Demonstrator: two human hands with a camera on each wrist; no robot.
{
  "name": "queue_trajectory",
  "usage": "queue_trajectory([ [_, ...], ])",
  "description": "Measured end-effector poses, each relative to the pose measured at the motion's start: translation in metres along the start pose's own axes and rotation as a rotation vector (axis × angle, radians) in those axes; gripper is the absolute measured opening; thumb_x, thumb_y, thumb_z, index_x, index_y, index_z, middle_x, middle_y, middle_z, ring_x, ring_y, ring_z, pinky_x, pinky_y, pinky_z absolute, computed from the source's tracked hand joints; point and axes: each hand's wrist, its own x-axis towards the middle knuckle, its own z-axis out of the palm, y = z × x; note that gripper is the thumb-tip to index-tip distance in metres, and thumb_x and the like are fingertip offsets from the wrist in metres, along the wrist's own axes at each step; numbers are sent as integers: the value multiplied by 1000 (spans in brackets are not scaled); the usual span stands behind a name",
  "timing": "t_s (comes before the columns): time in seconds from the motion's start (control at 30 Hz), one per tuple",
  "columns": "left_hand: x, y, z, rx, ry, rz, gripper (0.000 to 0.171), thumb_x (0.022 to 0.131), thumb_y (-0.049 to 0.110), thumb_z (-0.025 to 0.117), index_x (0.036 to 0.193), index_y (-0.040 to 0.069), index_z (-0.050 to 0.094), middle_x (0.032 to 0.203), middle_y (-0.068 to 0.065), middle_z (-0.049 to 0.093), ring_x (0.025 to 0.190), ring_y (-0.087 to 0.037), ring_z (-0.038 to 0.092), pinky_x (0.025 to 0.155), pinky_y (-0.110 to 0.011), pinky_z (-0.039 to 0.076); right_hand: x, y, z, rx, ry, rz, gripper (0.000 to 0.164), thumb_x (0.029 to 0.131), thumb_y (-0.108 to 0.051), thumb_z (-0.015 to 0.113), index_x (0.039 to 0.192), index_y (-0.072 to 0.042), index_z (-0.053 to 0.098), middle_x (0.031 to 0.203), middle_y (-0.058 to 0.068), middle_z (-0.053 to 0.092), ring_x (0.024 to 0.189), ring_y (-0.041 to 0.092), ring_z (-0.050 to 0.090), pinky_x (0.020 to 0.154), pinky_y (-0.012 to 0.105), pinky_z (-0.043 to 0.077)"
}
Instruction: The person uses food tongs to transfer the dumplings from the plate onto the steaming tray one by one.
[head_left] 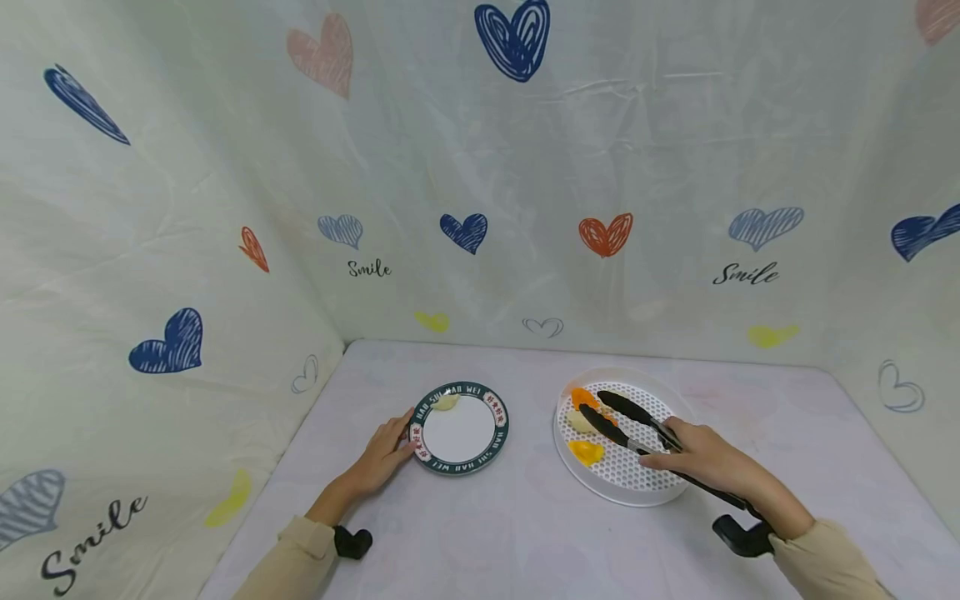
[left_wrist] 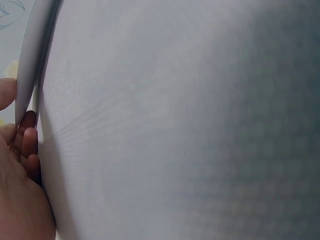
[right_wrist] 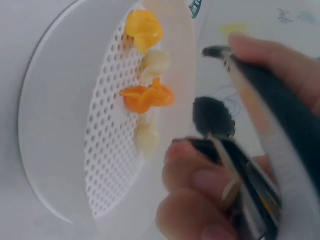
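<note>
At the left rim of a round white plate (head_left: 459, 433) with a dark green lettered border, my left hand (head_left: 381, 454) pinches the edge, thumb on top and fingers beneath. A pale dumpling-shaped piece (head_left: 446, 402) lies at the plate's upper left. My right hand (head_left: 708, 457) holds black-tipped metal tongs (head_left: 637, 429), their arms spread apart over a round white perforated tray (head_left: 648, 496). On the tray lie several dumpling-shaped pieces, among them a yellow one (right_wrist: 144, 31), an orange one (right_wrist: 147, 96) and a cream one (right_wrist: 156, 65). Nothing visible is between the tong tips.
Both plate and tray stand on a pale table (head_left: 525, 533), with the tray to the right. A white curtain (head_left: 540, 150) printed with hearts hangs behind and along the sides. Black wrist devices (head_left: 352, 543) sit at both beige sleeves (head_left: 296, 558).
</note>
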Motion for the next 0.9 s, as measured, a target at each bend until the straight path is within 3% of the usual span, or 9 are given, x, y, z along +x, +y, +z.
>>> queue_trajectory([
  [0.07, 0, 0, 0, -8, 0, -1, 64, 105, 32, 48, 157, 3, 24, 141, -14, 45, 118, -26, 40, 105, -54, 30, 2, -3, 3, 18, -2, -7, 85, 89, -39, 73, 133, 25, 38, 116, 33, 61, 104, 38, 62, 82, 52, 52],
  [0.17, 0, 0, 1, -22, -5, -3, 66, 105, 33, 49, 158, 3, 24, 142, -15, 45, 120, -27, 40, 105, -55, 30, 7, -8, 9, 68, -8, -26, 79, 89, -37, 74, 132, 21, 41, 88, 17, 63, 82, 26, 60, 69, 42, 51],
  [0.3, 0, -1, 1, -21, -6, -2, 66, 104, 35, 49, 157, 2, 24, 140, -14, 45, 118, -26, 40, 104, -54, 32, 16, -14, 16, 102, -9, -86, 66, 89, -37, 74, 125, 12, 48, 63, 0, 42, 58, 14, 42, 53, 29, 37],
  [0.4, 0, -1, 1, -13, -1, -1, 66, 104, 34, 49, 157, 2, 25, 138, -13, 46, 116, -25, 40, 102, -53, 32, 22, -19, 20, 77, -4, -157, 61, 89, -38, 74, 122, 7, 50, 62, -3, 41, 54, 10, 37, 50, 26, 32],
  [0.53, 0, -1, 1, -6, 6, -3, 65, 104, 33, 49, 157, 2, 26, 135, -12, 47, 115, -24, 41, 101, -52, 32, 30, -26, 24, 40, -30, -261, 59, 90, -37, 75, 122, 5, 49, 67, -1, 46, 57, 8, 41, 52, 26, 36],
  [0.7, 0, -1, 1, 2, 11, -9, 65, 104, 34, 48, 157, 3, 26, 137, -12, 47, 115, -24, 41, 102, -52, 33, 37, -39, 28, -16, -59, -348, 50, 89, -43, 74, 107, -3, 51, 65, -3, 43, 57, 6, 39, 52, 25, 35],
  [0.77, 1, -1, 1, 2, 10, -13, 65, 105, 34, 48, 157, 3, 26, 138, -13, 46, 116, -24, 41, 103, -52, 32, 41, -44, 28, -38, -64, -354, 54, 88, -47, 73, 110, -4, 51, 65, -4, 41, 56, 5, 37, 52, 25, 34],
  [0.9, 0, -1, 1, -4, 1, -9, 65, 105, 34, 47, 158, 4, 24, 139, -12, 45, 117, -25, 40, 103, -52, 32, 51, -52, 29, -58, -86, -339, 81, 87, -54, 72, 136, 5, 46, 61, -7, 39, 54, 5, 34, 51, 24, 32],
])
